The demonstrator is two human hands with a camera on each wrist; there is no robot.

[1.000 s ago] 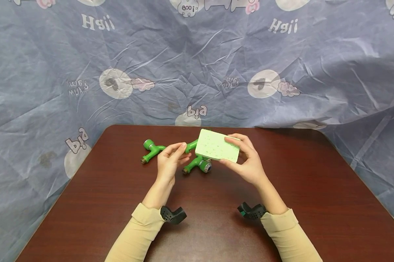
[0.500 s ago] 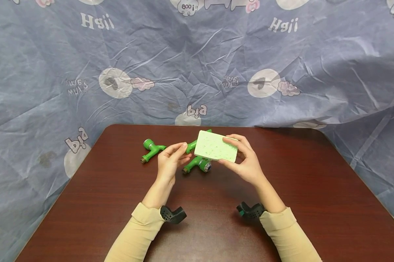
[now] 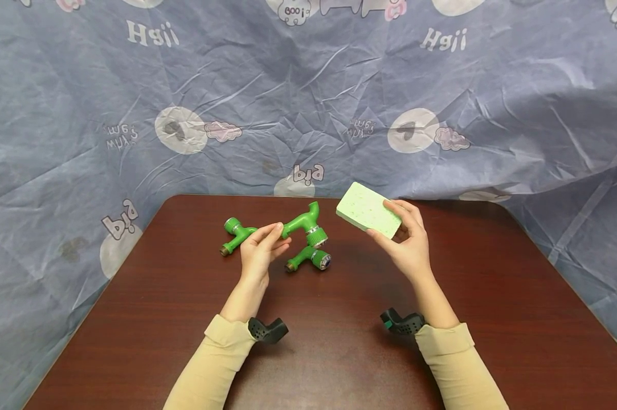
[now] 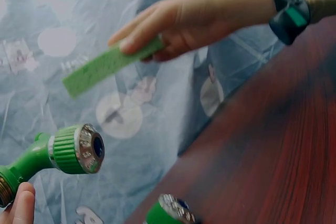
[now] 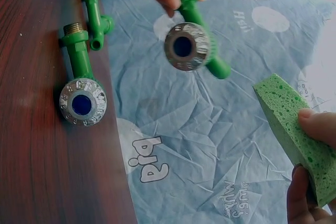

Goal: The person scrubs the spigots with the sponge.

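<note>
My left hand (image 3: 259, 250) pinches a green faucet (image 3: 304, 222) by its brass threaded end, holding it up above the table. In the right wrist view the silver-and-blue knob end of this faucet (image 5: 191, 51) points toward the camera. A light green sponge (image 3: 368, 210) is gripped by its edges in my right hand (image 3: 408, 242), raised to the right of the faucet and apart from it. Two more green faucets lie on the table: one faucet (image 3: 308, 259) just below the held one, another faucet (image 3: 238, 234) behind and left of my left hand.
The dark reddish-brown wooden table (image 3: 329, 353) spreads under both arms. A wrinkled blue printed sheet (image 3: 298, 102) hangs behind its far edge. Black camera mounts (image 3: 268, 330) sit on both wrists.
The sponge in my right hand has moved right and up, away from the held faucet, uncovering it. My left hand has shifted slightly left with the faucet.
</note>
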